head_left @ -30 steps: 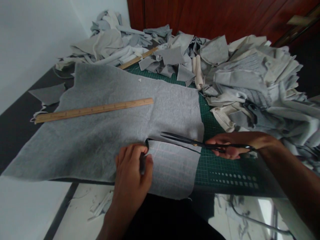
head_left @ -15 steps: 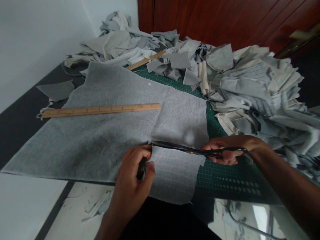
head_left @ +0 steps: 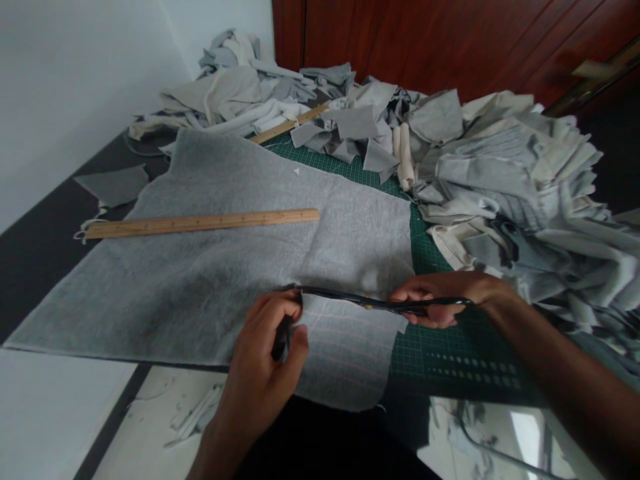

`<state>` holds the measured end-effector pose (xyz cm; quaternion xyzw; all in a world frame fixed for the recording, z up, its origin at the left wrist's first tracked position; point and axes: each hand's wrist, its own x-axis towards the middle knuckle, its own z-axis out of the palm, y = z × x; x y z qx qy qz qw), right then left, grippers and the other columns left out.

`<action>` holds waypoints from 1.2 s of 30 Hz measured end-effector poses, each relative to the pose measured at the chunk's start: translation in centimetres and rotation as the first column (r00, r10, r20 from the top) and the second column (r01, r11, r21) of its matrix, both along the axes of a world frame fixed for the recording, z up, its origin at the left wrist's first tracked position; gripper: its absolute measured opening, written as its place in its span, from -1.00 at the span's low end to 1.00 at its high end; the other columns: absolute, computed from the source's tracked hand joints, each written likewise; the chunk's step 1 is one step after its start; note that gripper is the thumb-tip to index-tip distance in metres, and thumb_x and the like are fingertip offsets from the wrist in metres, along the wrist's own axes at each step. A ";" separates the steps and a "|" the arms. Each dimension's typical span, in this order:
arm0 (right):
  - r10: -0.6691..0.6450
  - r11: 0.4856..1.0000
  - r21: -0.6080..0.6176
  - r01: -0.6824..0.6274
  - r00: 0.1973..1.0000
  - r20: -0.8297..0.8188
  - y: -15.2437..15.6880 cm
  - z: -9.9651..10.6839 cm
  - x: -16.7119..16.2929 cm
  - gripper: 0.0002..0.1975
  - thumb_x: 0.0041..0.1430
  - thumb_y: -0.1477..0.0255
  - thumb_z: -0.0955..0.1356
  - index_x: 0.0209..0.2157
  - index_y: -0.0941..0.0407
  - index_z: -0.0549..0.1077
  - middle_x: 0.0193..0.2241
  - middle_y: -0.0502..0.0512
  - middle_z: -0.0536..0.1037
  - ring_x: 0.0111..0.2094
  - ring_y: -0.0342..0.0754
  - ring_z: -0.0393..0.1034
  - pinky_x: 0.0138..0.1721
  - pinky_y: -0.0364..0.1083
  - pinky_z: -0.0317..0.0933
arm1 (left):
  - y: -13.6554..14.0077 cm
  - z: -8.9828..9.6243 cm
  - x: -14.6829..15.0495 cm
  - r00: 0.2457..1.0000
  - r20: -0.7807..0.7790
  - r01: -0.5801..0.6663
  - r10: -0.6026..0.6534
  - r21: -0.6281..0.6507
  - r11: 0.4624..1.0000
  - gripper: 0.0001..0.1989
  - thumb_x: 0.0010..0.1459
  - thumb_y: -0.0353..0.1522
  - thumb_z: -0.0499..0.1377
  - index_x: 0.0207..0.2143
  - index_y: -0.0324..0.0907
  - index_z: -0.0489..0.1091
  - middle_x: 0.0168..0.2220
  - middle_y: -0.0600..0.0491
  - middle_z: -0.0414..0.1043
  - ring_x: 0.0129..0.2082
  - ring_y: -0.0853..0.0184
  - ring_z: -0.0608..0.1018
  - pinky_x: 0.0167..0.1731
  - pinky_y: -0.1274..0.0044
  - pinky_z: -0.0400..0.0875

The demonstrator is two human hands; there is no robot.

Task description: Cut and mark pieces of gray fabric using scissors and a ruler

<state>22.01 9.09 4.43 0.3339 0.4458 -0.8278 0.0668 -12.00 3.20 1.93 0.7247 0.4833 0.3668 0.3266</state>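
My right hand (head_left: 437,300) is wrapped round the handles of long black scissors (head_left: 367,303), whose blades point left along a cut in the grey fabric (head_left: 240,173). The blades look nearly closed, their tips close to my left fingers. My left hand (head_left: 275,347) pinches the fabric at the left end of the cut, thumb below and fingers above. A dark object under its fingers is too hidden to name. Below the blades, the near flap of fabric (head_left: 350,360) shows faint pink ruled lines. A wooden ruler (head_left: 205,223) lies across the fabric.
Beneath the fabric is a green cutting mat (head_left: 450,353) on a dark table (head_left: 45,247). Heaped cloth (head_left: 530,173) fills the right side, and more scraps (head_left: 225,93) line the back. A second wooden ruler (head_left: 290,125) lies partly under scraps. A wooden door (head_left: 425,40) stands behind.
My right hand and the scissors have moved left, and the blades have come closer together along the cut. My left hand keeps its pinch in nearly the same place.
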 end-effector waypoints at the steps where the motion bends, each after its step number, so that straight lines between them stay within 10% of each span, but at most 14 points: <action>1: 0.002 1.000 0.015 -0.001 1.000 -0.005 0.0 -0.1 0.0 -0.53 0.09 0.07 0.53 -0.32 0.13 0.36 -0.61 -0.22 0.27 -0.67 -0.31 0.07 -0.69 -0.28 0.06 | 0.0 0.0 0.0 1.000 -0.001 -0.003 0.003 0.001 1.000 -0.93 0.37 -0.42 0.08 -0.19 -0.13 0.36 -0.11 -0.02 0.46 -0.02 0.27 0.54 -0.03 0.44 0.40; 15: -0.087 0.994 0.062 0.094 0.990 -0.115 -0.9 -0.6 -0.8 -0.59 0.16 0.16 0.54 -0.35 0.12 0.34 -0.66 -0.25 0.28 -0.75 -0.33 0.08 -0.77 -0.32 0.02 | 0.5 0.7 0.3 0.996 -0.032 0.086 -0.088 -0.064 0.994 -0.91 0.35 -0.37 0.09 -0.22 -0.11 0.39 -0.08 -0.01 0.54 -0.03 0.22 0.60 -0.08 0.41 0.45; 21: -0.225 0.948 0.120 0.294 0.889 -0.399 -1.8 -2.1 0.9 -0.44 0.14 -0.07 0.51 -0.26 0.13 0.37 -0.64 -0.23 0.27 -0.72 -0.30 0.06 -0.72 -0.27 0.13 | 2.5 3.6 0.3 0.968 -0.148 0.199 -0.203 -0.044 0.979 -0.92 0.36 -0.32 0.10 -0.22 -0.06 0.39 -0.36 0.12 0.51 -0.39 0.32 0.57 -0.37 0.49 0.43; 24: -0.301 0.817 0.269 0.510 0.776 -0.555 -1.7 -3.4 1.2 -0.37 0.17 -0.19 0.42 -0.21 0.13 0.37 -0.57 -0.22 0.21 -0.67 -0.27 0.06 -0.67 -0.22 0.19 | 5.1 6.2 1.4 0.933 -0.112 0.337 -0.343 -0.069 0.939 -0.94 0.35 -0.30 0.14 -0.24 -0.03 0.32 -0.45 0.18 0.42 -0.49 0.37 0.52 -0.47 0.55 0.39; 28: -0.387 0.491 0.461 0.740 0.659 -0.645 -0.7 -4.1 1.1 -0.47 0.32 -0.12 0.36 -0.24 0.12 0.35 -0.52 -0.17 0.23 -0.62 -0.24 0.19 -0.58 -0.19 0.20 | 10.4 8.6 5.0 0.864 0.017 0.498 -0.504 -0.185 0.847 -0.83 0.30 -0.30 0.21 -0.11 -0.01 0.28 -0.45 0.19 0.43 -0.51 0.39 0.49 -0.54 0.61 0.32; 36: -0.689 -0.041 0.608 0.793 0.418 -0.592 0.3 -2.3 4.1 -0.53 0.19 0.01 0.49 -0.30 0.09 0.32 -0.54 -0.16 0.30 -0.57 -0.22 0.13 -0.56 -0.18 0.02 | 21.3 6.4 15.1 0.834 0.373 0.511 -0.407 -0.242 0.824 -0.53 -0.03 -0.28 0.46 -0.06 -0.13 0.46 -0.42 0.08 0.59 -0.50 0.33 0.57 -0.52 0.59 0.37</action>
